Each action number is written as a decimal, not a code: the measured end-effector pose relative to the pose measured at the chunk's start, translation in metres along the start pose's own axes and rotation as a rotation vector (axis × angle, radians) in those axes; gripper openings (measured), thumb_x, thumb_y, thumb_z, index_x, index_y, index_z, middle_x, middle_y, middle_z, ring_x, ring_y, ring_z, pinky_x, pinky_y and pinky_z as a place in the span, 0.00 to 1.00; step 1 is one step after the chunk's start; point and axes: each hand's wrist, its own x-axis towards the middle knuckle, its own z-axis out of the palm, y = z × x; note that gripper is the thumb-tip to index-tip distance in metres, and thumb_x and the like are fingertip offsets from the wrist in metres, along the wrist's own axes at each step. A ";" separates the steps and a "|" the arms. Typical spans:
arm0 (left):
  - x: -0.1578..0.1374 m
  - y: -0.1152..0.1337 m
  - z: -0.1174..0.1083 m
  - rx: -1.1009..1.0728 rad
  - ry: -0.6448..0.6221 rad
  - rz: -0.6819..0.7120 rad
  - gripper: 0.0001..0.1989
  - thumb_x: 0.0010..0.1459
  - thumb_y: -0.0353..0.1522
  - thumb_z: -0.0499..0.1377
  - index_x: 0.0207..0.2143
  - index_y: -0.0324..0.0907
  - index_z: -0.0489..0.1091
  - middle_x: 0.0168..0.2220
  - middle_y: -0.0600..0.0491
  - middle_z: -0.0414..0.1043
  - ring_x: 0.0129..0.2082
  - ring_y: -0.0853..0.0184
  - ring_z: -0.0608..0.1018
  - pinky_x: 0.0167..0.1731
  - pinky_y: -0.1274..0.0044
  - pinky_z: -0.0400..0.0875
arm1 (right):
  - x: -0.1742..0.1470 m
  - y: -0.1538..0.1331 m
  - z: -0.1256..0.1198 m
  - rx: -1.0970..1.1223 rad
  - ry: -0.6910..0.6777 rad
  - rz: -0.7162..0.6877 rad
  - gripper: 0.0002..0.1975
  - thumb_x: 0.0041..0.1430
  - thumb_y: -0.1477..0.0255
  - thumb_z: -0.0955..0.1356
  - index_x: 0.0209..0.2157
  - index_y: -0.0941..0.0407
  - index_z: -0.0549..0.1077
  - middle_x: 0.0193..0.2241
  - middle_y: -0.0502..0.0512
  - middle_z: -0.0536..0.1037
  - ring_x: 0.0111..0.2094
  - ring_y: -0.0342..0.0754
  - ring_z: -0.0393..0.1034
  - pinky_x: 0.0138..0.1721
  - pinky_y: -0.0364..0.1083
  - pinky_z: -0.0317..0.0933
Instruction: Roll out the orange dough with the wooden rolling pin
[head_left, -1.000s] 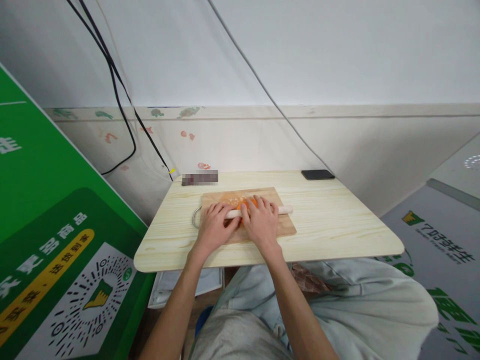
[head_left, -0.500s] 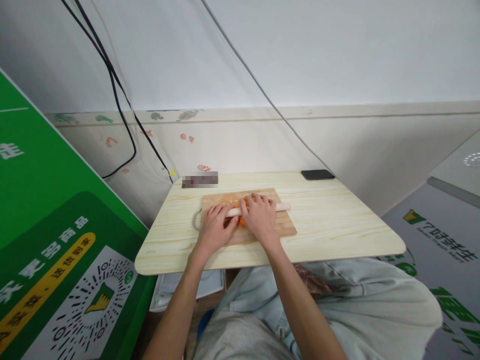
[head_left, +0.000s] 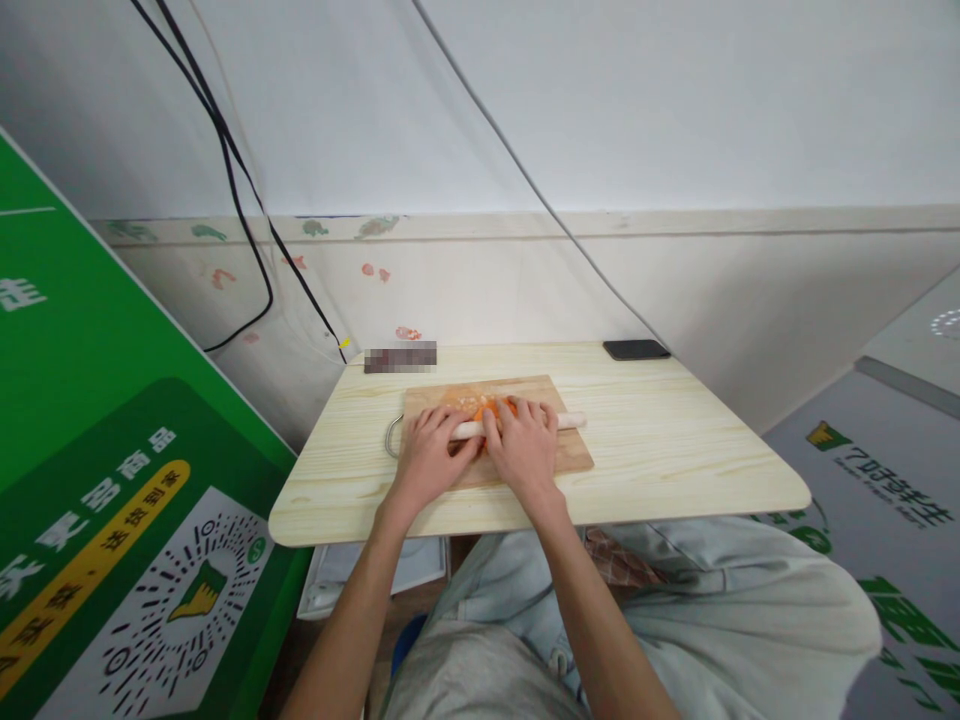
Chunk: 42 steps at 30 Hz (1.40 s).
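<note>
A pale wooden rolling pin (head_left: 571,420) lies across a wooden cutting board (head_left: 574,455), its right end reaching past my hand. Curled over its left part is my left hand (head_left: 433,447), while my right hand (head_left: 523,440) grips it nearer the middle. Beneath and behind the pin, an orange, soft-looking mass (head_left: 480,405), perhaps dough, is pressed on the board; my fingers hide much of it. Whitish specks lie on its far left side. A metal loop handle (head_left: 391,437) sticks out at the board's left edge.
The board rests on a light wood-grain table (head_left: 675,450) with rounded front corners. A black phone (head_left: 636,350) lies at the back right. At the back left is a blurred dark object (head_left: 400,357). Cables (head_left: 232,160) hang along the wall, and a green panel (head_left: 112,420) stands at the left.
My right hand has moved slightly nearer to me and to the right, and the rolling pin has shifted a little with it. More of the orange mass shows behind the pin.
</note>
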 end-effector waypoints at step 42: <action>0.001 -0.002 0.000 -0.006 -0.006 -0.002 0.13 0.70 0.37 0.63 0.55 0.50 0.77 0.53 0.49 0.82 0.56 0.53 0.78 0.60 0.58 0.70 | 0.015 0.002 0.000 -0.033 -0.033 -0.042 0.20 0.80 0.62 0.60 0.49 0.52 0.83 0.53 0.61 0.84 0.54 0.57 0.71 0.58 0.57 0.52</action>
